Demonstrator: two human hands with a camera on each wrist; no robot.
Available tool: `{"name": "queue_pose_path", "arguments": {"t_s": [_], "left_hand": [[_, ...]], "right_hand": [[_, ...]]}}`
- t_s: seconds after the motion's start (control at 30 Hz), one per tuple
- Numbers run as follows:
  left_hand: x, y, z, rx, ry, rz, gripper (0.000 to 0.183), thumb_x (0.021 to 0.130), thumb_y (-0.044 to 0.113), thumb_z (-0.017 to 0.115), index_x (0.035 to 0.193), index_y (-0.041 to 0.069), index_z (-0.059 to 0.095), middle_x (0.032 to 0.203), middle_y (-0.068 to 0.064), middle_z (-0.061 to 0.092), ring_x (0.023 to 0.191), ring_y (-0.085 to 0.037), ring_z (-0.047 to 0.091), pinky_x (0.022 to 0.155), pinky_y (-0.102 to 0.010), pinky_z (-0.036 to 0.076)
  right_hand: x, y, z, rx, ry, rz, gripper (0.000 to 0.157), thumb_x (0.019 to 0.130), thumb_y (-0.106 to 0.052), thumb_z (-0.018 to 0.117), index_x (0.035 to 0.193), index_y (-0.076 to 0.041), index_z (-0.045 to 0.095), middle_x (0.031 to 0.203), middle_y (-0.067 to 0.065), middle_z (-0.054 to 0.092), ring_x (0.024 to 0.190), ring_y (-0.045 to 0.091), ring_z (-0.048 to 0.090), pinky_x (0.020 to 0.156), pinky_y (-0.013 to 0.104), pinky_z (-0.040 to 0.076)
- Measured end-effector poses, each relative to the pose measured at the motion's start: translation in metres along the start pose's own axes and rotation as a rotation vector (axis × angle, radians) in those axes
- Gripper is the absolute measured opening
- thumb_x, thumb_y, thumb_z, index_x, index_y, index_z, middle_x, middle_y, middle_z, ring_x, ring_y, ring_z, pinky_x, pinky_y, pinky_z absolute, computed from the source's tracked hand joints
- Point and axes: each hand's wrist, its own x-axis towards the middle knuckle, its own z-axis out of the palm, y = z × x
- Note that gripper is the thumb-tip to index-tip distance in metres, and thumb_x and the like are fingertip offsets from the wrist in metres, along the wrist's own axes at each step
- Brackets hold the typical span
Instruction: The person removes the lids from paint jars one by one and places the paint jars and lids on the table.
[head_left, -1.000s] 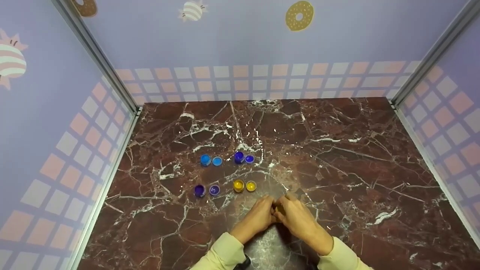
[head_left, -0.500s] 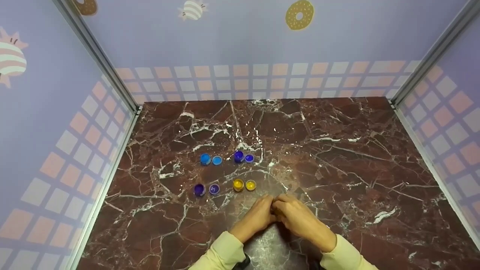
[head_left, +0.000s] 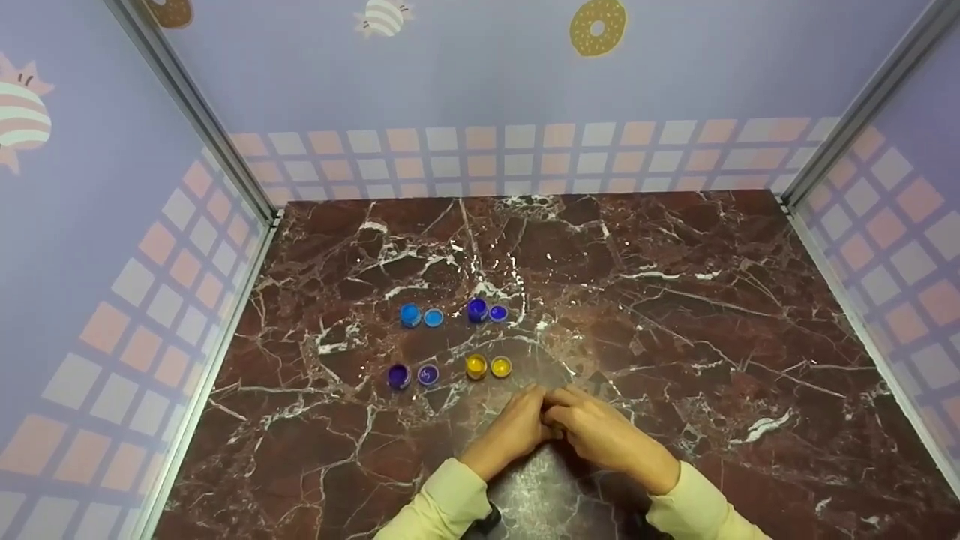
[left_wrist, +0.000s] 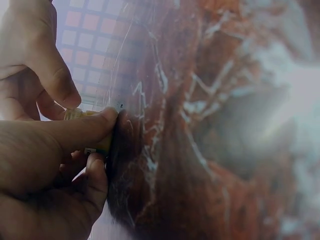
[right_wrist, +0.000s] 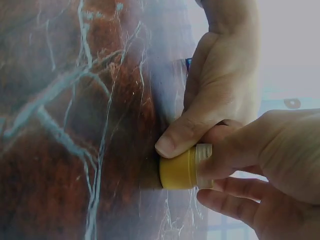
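Note:
A small yellow paint jar (right_wrist: 177, 171) with a clear ribbed lid (right_wrist: 203, 159) stands at the table surface, hidden behind the fingers in the head view. My left hand (head_left: 511, 427) grips its body between thumb and fingers, as the left wrist view shows. On the lid, my right hand (head_left: 600, 431) pinches with thumb and fingers. The lid sits on the jar. Beyond the hands stand uncovered paint pots: yellow (head_left: 475, 367), purple (head_left: 398, 376), light blue (head_left: 409, 315) and dark blue (head_left: 477, 310).
Beside each uncovered pot, to its right, lies its lid: yellow (head_left: 501, 367), purple (head_left: 428, 374), light blue (head_left: 433, 318), dark blue (head_left: 498, 313). The marbled table (head_left: 712, 337) is bounded by patterned walls (head_left: 525, 82) at the back and both sides.
The right hand has turned slightly over the jar, its wrist swinging a little to the right. The left hand stays nearly in place. The pots have not been moved.

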Motion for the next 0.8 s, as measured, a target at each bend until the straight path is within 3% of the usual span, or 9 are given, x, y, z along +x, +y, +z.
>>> {"name": "queue_pose_path", "arguments": {"t_s": [0.2,0.47,0.63,0.8], "left_hand": [[0.002,0.001,-0.001,-0.007,-0.024,-0.051,0.039,0.076,0.016,0.090,0.098,0.006,0.059,0.093,-0.004,0.059,0.087,-0.023,0.059,0.083,-0.036,0.050],[0.002,0.002,-0.001,-0.043,-0.036,-0.053,0.037,0.077,0.015,0.090,0.096,0.008,0.059,0.091,-0.002,0.058,0.086,-0.019,0.058,0.080,-0.033,0.049],[0.001,0.006,-0.001,-0.008,-0.042,-0.052,0.038,0.079,0.013,0.089,0.102,0.007,0.059,0.094,-0.002,0.058,0.089,-0.020,0.059,0.082,-0.033,0.051],[0.002,0.013,-0.001,0.036,-0.051,-0.086,0.037,0.080,0.009,0.087,0.104,0.006,0.059,0.096,-0.001,0.056,0.089,-0.018,0.058,0.081,-0.034,0.052]], "right_hand": [[0.000,0.002,-0.002,0.054,0.016,0.010,0.023,0.079,0.008,0.076,0.093,-0.011,0.075,0.108,0.006,0.067,0.098,0.020,0.063,0.085,0.035,0.057],[-0.001,0.005,-0.008,0.077,0.059,-0.034,0.025,0.080,0.011,0.075,0.098,-0.006,0.072,0.105,0.004,0.064,0.098,0.018,0.062,0.085,0.032,0.056],[-0.004,0.007,-0.013,0.136,0.066,0.047,0.039,0.075,0.012,0.077,0.111,0.001,0.068,0.114,0.009,0.062,0.102,0.022,0.063,0.088,0.035,0.056],[-0.011,0.011,-0.015,0.295,0.125,0.118,0.040,0.077,0.014,0.074,0.114,0.002,0.065,0.115,0.009,0.061,0.102,0.022,0.065,0.086,0.031,0.058]]}}
